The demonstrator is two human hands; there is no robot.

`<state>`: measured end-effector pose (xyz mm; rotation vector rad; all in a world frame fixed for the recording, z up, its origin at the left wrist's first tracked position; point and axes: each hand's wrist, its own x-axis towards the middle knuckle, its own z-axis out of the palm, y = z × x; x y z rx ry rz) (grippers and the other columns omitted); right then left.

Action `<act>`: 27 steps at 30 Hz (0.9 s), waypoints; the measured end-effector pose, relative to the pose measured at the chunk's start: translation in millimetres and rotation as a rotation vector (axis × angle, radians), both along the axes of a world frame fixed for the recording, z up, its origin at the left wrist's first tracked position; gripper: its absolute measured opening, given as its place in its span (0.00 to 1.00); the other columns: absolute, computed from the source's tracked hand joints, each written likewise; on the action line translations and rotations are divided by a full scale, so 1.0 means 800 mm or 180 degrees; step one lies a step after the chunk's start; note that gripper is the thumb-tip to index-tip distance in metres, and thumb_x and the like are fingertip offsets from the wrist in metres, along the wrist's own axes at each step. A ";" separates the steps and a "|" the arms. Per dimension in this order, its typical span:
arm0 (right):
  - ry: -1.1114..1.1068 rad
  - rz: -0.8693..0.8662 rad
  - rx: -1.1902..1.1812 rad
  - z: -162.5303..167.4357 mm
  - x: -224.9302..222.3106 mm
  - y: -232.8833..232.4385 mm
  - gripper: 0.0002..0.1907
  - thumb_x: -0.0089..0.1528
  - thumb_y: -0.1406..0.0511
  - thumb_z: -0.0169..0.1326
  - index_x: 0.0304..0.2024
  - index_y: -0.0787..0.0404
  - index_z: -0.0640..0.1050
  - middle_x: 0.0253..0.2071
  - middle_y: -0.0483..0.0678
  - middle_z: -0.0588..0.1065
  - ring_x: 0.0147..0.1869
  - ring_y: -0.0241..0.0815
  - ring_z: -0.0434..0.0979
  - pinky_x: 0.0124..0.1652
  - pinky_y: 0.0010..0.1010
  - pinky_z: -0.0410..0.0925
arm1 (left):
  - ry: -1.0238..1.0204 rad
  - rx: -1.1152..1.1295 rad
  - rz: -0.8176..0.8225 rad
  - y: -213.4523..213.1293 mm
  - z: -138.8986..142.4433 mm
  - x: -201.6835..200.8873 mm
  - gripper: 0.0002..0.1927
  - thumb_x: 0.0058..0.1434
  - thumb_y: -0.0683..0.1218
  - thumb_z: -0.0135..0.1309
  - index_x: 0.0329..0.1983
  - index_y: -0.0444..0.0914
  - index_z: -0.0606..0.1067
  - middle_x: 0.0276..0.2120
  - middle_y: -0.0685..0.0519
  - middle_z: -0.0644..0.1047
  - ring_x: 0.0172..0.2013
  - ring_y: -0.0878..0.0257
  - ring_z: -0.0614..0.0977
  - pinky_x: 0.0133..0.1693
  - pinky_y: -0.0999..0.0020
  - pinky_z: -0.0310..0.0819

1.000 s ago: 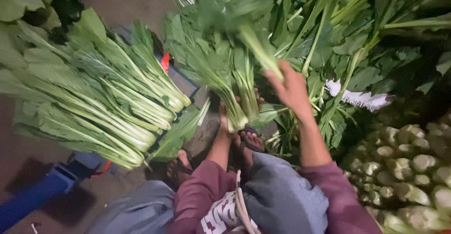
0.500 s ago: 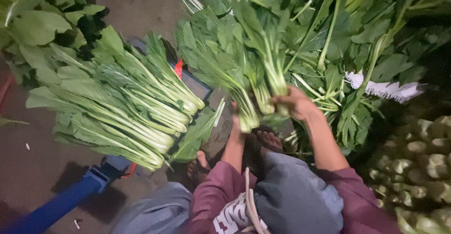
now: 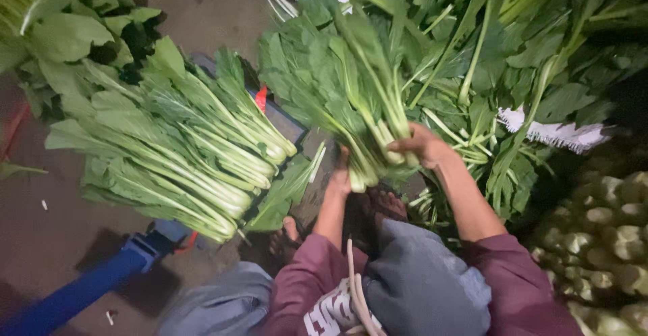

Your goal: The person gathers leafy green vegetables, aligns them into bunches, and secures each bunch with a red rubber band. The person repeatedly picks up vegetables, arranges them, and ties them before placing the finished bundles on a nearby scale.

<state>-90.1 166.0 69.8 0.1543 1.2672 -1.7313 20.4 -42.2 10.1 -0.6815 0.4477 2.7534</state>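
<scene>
My two hands hold one bunch of leafy greens (image 3: 341, 86) by its pale stalk ends, leaves pointing away from me. My left hand (image 3: 341, 176) grips the bunch from below on its left side. My right hand (image 3: 422, 146) is closed on the stalks at the right, pressing them against the others. A neat stack of similar greens (image 3: 182, 140) lies to the left, stalk ends toward my left hand. My maroon sleeves and grey trousers fill the bottom of the view.
A loose heap of long-stemmed greens (image 3: 513, 59) spreads behind and right of my hands. Pale round vegetables (image 3: 607, 241) are piled at the right. More leaves (image 3: 61, 32) lie at the top left. A blue bar (image 3: 88, 289) crosses the brown floor at bottom left.
My right hand drew stalks out of the heap on the right and brought them down against the bunch in my left hand. Both hands now hold one bunch together.
</scene>
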 end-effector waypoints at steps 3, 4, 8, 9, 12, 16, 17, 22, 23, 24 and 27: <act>-0.0443 0.0319 -0.0913 -0.015 0.008 -0.003 0.34 0.59 0.65 0.67 0.63 0.72 0.69 0.44 0.61 0.76 0.43 0.55 0.78 0.43 0.46 0.72 | -0.0042 0.0015 0.0037 -0.005 -0.012 0.012 0.39 0.64 0.68 0.56 0.67 0.36 0.68 0.56 0.46 0.77 0.52 0.52 0.81 0.55 0.51 0.76; -0.0385 0.0343 -0.0570 -0.015 0.011 -0.010 0.36 0.57 0.63 0.66 0.64 0.66 0.67 0.49 0.56 0.75 0.49 0.51 0.76 0.49 0.44 0.70 | -0.0180 -0.0226 0.0026 -0.004 -0.015 0.013 0.39 0.63 0.69 0.55 0.66 0.37 0.69 0.54 0.46 0.78 0.50 0.52 0.81 0.52 0.51 0.77; 0.0655 0.0577 0.0964 0.015 0.018 -0.051 0.37 0.59 0.54 0.63 0.65 0.59 0.63 0.57 0.53 0.74 0.60 0.48 0.75 0.60 0.41 0.68 | 0.0128 -0.1002 0.0051 0.003 -0.016 0.006 0.40 0.59 0.67 0.58 0.65 0.36 0.69 0.53 0.49 0.78 0.50 0.56 0.82 0.51 0.54 0.78; 0.1098 0.0685 0.1382 0.030 0.017 -0.055 0.37 0.61 0.52 0.63 0.64 0.63 0.64 0.55 0.57 0.75 0.59 0.51 0.76 0.59 0.42 0.69 | 0.0102 -0.1411 -0.0132 0.005 -0.015 0.002 0.42 0.58 0.69 0.58 0.65 0.37 0.69 0.53 0.50 0.78 0.49 0.57 0.81 0.51 0.55 0.78; 0.1777 0.1058 0.1520 0.071 0.008 -0.055 0.40 0.54 0.55 0.71 0.63 0.60 0.69 0.58 0.53 0.75 0.60 0.46 0.76 0.59 0.38 0.68 | 0.0511 -0.2762 -0.0351 0.002 -0.004 -0.014 0.44 0.56 0.71 0.60 0.63 0.36 0.70 0.52 0.50 0.79 0.49 0.58 0.81 0.51 0.58 0.78; 0.1746 0.0809 0.0194 0.088 -0.007 -0.049 0.42 0.48 0.59 0.73 0.60 0.67 0.70 0.51 0.59 0.78 0.53 0.47 0.78 0.52 0.39 0.73 | 0.1988 -0.3535 0.0007 -0.025 0.029 -0.041 0.43 0.55 0.69 0.64 0.61 0.34 0.72 0.52 0.47 0.79 0.50 0.55 0.80 0.52 0.58 0.77; 0.1989 0.0791 0.0371 0.083 -0.011 -0.050 0.42 0.49 0.58 0.72 0.60 0.67 0.69 0.52 0.59 0.77 0.53 0.48 0.78 0.53 0.40 0.72 | 0.2098 -0.3537 -0.0020 -0.034 0.036 -0.045 0.43 0.55 0.69 0.64 0.61 0.34 0.72 0.52 0.46 0.79 0.50 0.55 0.80 0.52 0.58 0.77; 0.0423 0.0580 -0.0043 0.026 -0.020 -0.069 0.43 0.52 0.56 0.67 0.63 0.68 0.66 0.56 0.60 0.73 0.57 0.51 0.74 0.56 0.41 0.70 | 0.1595 -0.4002 -0.0742 -0.085 0.048 -0.060 0.42 0.54 0.66 0.65 0.62 0.34 0.71 0.53 0.45 0.79 0.51 0.55 0.80 0.53 0.59 0.77; 0.0039 0.0294 -0.0249 0.012 -0.020 -0.070 0.43 0.52 0.55 0.67 0.63 0.68 0.66 0.57 0.60 0.72 0.58 0.51 0.73 0.56 0.42 0.69 | 0.1460 -0.4000 -0.0850 -0.089 0.047 -0.058 0.42 0.54 0.66 0.65 0.63 0.35 0.71 0.53 0.44 0.79 0.51 0.55 0.80 0.53 0.60 0.76; -0.0291 -0.0004 -0.0433 -0.001 -0.021 -0.071 0.43 0.53 0.55 0.66 0.64 0.69 0.65 0.57 0.60 0.71 0.59 0.52 0.73 0.57 0.42 0.69 | 0.1394 -0.4025 -0.0803 -0.092 0.047 -0.056 0.42 0.54 0.66 0.65 0.63 0.35 0.70 0.53 0.44 0.78 0.51 0.55 0.80 0.54 0.60 0.76; -0.1137 -0.0636 -0.0773 -0.033 -0.018 -0.066 0.43 0.55 0.53 0.63 0.65 0.69 0.63 0.60 0.61 0.68 0.61 0.54 0.70 0.59 0.43 0.67 | 0.1431 -0.4139 -0.0252 -0.094 0.047 -0.054 0.42 0.54 0.64 0.65 0.64 0.35 0.69 0.54 0.43 0.78 0.51 0.55 0.80 0.54 0.61 0.76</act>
